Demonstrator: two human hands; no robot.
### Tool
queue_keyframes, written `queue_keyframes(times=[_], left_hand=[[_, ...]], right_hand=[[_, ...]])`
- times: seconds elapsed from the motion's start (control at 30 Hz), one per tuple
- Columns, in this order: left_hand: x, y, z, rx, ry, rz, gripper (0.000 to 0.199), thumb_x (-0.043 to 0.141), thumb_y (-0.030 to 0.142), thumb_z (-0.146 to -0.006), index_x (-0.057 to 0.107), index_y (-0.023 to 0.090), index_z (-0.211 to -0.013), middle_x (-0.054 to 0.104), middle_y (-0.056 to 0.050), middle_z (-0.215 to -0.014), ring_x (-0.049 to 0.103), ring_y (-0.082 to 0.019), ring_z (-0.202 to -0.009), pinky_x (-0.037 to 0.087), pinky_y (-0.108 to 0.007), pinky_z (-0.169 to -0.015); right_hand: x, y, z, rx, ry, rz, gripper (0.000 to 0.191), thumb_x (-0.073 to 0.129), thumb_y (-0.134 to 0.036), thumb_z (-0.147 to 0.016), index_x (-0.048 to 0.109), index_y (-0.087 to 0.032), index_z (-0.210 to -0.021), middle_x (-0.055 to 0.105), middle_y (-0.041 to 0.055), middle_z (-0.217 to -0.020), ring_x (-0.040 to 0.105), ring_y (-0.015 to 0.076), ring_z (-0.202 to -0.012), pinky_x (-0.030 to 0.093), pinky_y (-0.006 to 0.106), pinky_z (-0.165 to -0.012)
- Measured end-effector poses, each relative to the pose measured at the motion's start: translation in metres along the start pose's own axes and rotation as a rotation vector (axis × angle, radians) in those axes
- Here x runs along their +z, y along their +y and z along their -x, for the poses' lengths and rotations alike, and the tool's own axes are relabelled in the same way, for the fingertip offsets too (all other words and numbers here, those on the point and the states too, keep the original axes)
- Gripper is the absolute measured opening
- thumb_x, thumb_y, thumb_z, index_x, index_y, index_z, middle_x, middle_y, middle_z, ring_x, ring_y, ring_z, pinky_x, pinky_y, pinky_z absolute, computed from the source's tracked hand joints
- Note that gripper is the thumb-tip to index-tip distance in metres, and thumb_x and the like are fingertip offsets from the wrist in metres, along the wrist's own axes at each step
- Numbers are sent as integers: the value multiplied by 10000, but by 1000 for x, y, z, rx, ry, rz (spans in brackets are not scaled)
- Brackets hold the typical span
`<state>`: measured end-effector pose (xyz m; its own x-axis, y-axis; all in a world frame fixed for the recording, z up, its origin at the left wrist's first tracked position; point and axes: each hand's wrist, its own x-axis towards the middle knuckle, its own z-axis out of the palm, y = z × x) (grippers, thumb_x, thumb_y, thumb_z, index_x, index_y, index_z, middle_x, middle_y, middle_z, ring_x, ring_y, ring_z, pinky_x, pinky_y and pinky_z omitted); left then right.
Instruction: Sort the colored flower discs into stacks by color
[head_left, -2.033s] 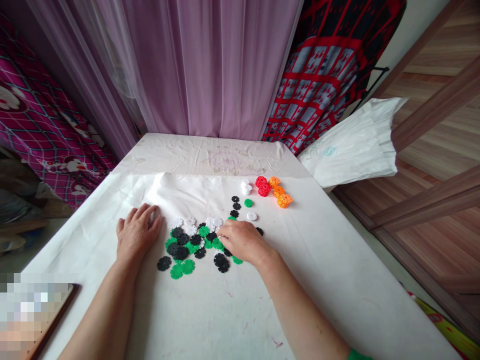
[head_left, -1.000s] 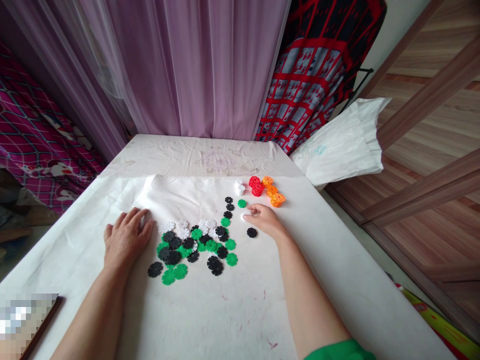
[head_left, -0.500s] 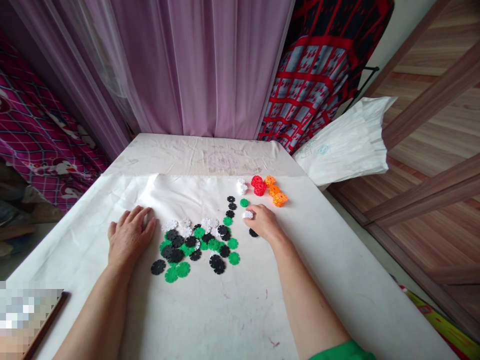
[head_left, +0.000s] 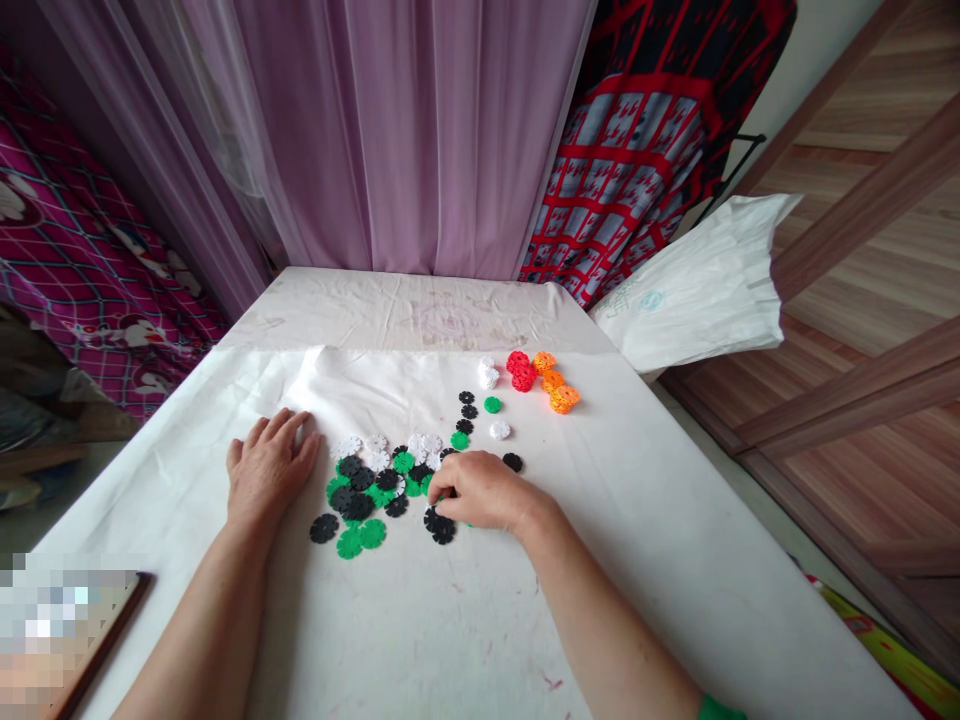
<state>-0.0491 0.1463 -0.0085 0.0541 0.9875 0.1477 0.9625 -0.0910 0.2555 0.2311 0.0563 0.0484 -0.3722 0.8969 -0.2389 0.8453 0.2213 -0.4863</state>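
Flat notched discs in black, green and white lie in an overlapping pile on the white-covered table. My right hand is over the pile's right side, fingers curled down at the discs; what they grip, if anything, is hidden. To the pile's left, my left hand rests on the cloth with fingers spread, holding nothing. Beyond my right hand are a single white disc, a green disc and a black disc. Stacked white, red and orange discs stand further back.
A white bag leans at the table's back right edge. At the lower left is a dark-edged flat object, its surface pixelated. Purple curtains hang behind the table. Wooden doors stand at the right.
My right hand has let go of the white disc, which lies between the green and black ones. It has moved left and nearer, onto the pile. My left hand stays on the cloth.
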Motion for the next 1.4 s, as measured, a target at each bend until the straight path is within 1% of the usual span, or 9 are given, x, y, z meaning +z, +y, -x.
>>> queue_keyframes(times=[0.2, 0.4, 0.6, 0.83, 1.0, 1.13, 1.27, 1.33, 1.4], left_hand=[[-2, 2, 0, -6, 9, 41, 477, 383, 465, -931, 610, 285, -1310, 540, -112, -1451, 401, -363, -1383, 276, -595, -1123], [-3, 4, 1, -18, -12, 30, 480, 383, 455, -934, 600, 279, -1324, 530, -105, -1464, 396, -350, -1389, 276, -590, -1129], [-5, 6, 1, -35, -30, 25, 543, 330, 490, -940, 583, 241, -1351, 507, -117, -1486, 375, -363, -1406, 249, -603, -1146], [-2, 4, 0, -27, -21, 24, 552, 331, 489, -943, 590, 214, -1345, 503, -123, -1491, 375, -369, -1403, 248, -614, -1144], [-1, 3, 1, -31, -8, 18, 524, 344, 474, -946, 597, 231, -1336, 514, -111, -1483, 388, -357, -1396, 265, -606, -1138], [-1, 3, 1, -23, -6, 1, 529, 325, 476, -953, 599, 222, -1328, 520, -113, -1478, 399, -350, -1388, 271, -600, -1132], [0, 3, 1, -15, -10, -12, 546, 310, 485, -956, 591, 207, -1333, 518, -115, -1480, 394, -345, -1391, 278, -589, -1129], [0, 2, 1, -8, -2, -9, 544, 311, 485, -956, 593, 210, -1331, 518, -116, -1480, 396, -343, -1391, 282, -588, -1127], [1, 1, 1, -16, 1, -4, 538, 322, 485, -953, 591, 220, -1336, 512, -112, -1486, 388, -349, -1399, 277, -593, -1130]], right_hand=[[0, 7, 2, 137, 45, 135, 291, 581, -133, -825, 770, -297, -973, 717, 1, -977, 647, 158, -885, 379, 251, -698], [4, 1, 10, 66, 10, 197, 329, 601, -154, -825, 720, -313, -1088, 664, 12, -1064, 637, 165, -920, 375, 256, -704], [10, -3, 10, 15, 16, 177, 320, 696, -312, -810, 679, -293, -1129, 634, 23, -1088, 624, 189, -967, 380, 268, -725], [12, -14, 3, 27, 55, 187, 152, 620, -207, -859, 658, -217, -1005, 694, 32, -1025, 635, 172, -925, 366, 264, -708], [7, -17, 3, 75, 90, 204, 103, 653, -288, -883, 669, -225, -962, 734, 20, -915, 657, 180, -873, 348, 259, -676], [5, -14, 6, 75, 76, 105, 214, 674, -195, -830, 683, -233, -1041, 740, 5, -859, 663, 178, -854, 364, 250, -679], [1, 6, 9, 103, 142, -135, 194, 607, -122, -814, 703, -219, -952, 716, -17, -747, 646, 139, -751, 414, 233, -682], [-4, 25, 9, 155, 252, -310, 127, 601, -181, -816, 701, -211, -888, 708, -15, -743, 636, 127, -692, 447, 233, -657], [-11, 49, 9, 246, 445, -508, 110, 613, -256, -796, 686, -203, -857, 702, -8, -760, 628, 123, -644, 477, 240, -618]])
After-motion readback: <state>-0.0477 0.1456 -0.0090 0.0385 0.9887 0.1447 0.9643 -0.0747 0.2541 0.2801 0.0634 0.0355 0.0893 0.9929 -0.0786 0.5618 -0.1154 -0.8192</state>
